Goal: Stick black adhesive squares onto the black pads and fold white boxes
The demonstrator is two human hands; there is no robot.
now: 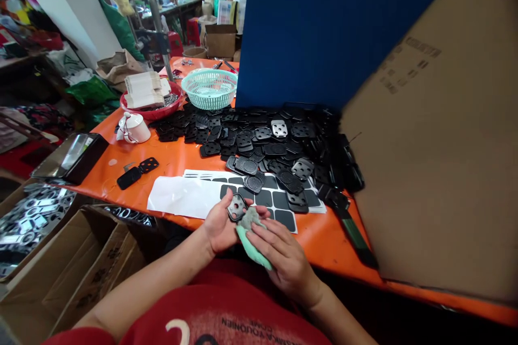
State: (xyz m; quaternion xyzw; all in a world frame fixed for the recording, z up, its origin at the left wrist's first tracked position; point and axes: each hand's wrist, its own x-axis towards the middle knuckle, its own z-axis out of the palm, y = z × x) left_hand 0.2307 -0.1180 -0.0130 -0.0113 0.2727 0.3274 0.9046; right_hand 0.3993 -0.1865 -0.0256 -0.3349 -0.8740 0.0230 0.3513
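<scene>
My left hand is closed around a small black plate with holes, held just off the near edge of the orange table. My right hand grips a light green cloth and presses it against that plate. Right behind my hands lies a white sheet of black stickers. Farther back, a big heap of similar black plates covers the table's middle.
A teal basket and a red bowl holding white stacks stand at the back, a white cup to the left. A blue board and a large cardboard sheet rise on the right. Open cardboard boxes sit left on the floor.
</scene>
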